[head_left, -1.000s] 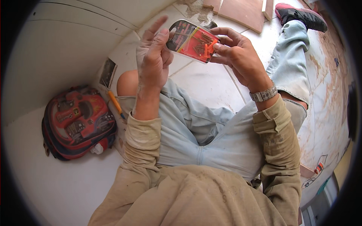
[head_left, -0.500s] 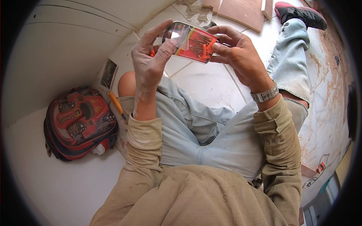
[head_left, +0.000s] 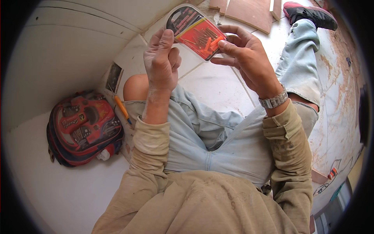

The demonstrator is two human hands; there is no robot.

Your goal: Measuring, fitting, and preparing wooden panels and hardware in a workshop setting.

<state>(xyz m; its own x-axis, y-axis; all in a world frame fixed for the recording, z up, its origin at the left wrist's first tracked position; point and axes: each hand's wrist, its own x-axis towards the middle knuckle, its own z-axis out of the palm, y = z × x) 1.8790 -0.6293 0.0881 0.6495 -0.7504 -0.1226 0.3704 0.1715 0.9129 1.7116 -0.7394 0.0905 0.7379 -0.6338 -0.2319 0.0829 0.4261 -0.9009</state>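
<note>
My right hand (head_left: 249,56) grips the right end of a clear blister pack (head_left: 194,33), its thumb on the front and fingers at the edge and behind. The pack has a red and black card and is tilted. Inside it lie several brass-coloured screws (head_left: 200,38) and orange wall plugs (head_left: 212,44). At the pack's left edge, my dusty left hand (head_left: 161,60) is closed, thumb up and fingers curled. Whatever those fingers hold is hidden.
A red and black backpack (head_left: 85,126) lies at the left, near an orange-handled tool (head_left: 122,109) beside my knee. Brown boards (head_left: 249,15) lie on the tiles ahead. My stretched leg ends in a black and pink shoe (head_left: 311,17). An orange and black item (head_left: 332,173) is at right.
The pack has turned, its left end rising so more of the card shows. My left thumb has come off its front, and the fingers have curled. An orange bit in that hand is now hidden.
</note>
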